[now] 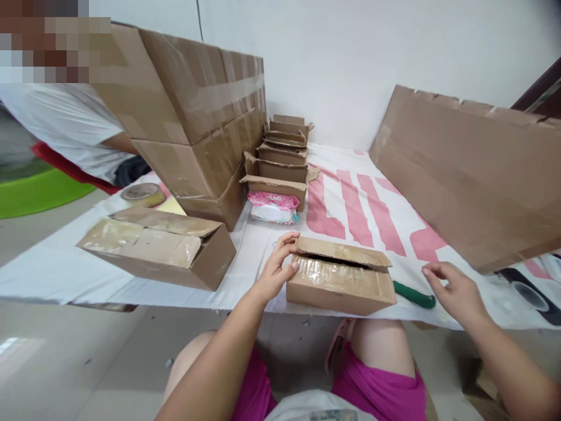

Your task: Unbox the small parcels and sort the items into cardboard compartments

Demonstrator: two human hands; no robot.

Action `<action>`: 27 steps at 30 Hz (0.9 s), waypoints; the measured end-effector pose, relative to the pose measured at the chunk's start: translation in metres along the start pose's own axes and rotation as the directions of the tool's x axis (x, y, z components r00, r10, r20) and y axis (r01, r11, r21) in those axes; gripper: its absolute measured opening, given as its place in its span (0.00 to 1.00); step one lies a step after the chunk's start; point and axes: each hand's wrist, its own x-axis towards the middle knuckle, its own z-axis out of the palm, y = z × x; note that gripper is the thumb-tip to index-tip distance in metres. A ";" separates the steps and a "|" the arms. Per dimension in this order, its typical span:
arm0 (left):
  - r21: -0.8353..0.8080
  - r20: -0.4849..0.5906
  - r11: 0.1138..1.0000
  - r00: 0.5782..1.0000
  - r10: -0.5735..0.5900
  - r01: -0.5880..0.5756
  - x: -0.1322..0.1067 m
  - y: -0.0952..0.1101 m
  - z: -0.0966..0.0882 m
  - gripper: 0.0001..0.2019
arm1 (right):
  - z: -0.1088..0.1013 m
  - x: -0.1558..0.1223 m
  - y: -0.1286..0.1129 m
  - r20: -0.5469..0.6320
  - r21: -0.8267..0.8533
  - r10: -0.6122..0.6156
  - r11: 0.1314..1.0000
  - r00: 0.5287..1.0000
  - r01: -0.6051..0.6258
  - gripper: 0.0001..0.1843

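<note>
A small cardboard box point(339, 286) sits in front of me at the table's edge, its taped top flaps parted by a dark gap. My left hand point(278, 266) grips its left end, with the fingers at the back corner and the thumb at the front. To the right of the box, my right hand point(451, 289) hovers over the cloth with loosely bent fingers; nothing shows in it. Between the box and that hand lies a green handle-like tool point(414, 294), partly hidden behind the box.
Another small box point(162, 245) lies at left, near a tape roll point(142, 195). Large stacked cartons point(188, 117) rise behind it. Several open boxes point(280, 184) line up beyond a wipes pack point(274, 207). A big cardboard panel point(468, 175) stands right. A person point(74, 128) is at far left.
</note>
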 end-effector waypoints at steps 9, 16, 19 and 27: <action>0.007 0.007 1.000 1.000 -0.013 0.013 0.000 0.001 -0.001 0.18 | -0.003 0.038 -0.117 0.032 0.144 -0.766 0.639 0.641 0.756 0.12; 0.004 0.010 1.000 1.000 -0.007 0.007 -0.001 0.000 -0.002 0.17 | 0.006 0.061 -0.146 0.075 0.142 -0.906 0.424 0.417 0.894 0.11; -0.004 0.012 1.000 1.000 -0.003 0.003 -0.001 0.001 -0.002 0.17 | 0.007 0.064 -0.150 0.125 0.129 -0.918 0.392 0.377 0.911 0.12; 0.004 0.005 1.000 1.000 -0.022 0.022 0.000 0.002 -0.001 0.19 | 0.019 0.068 -0.147 0.186 0.230 -0.871 0.489 0.455 0.841 0.13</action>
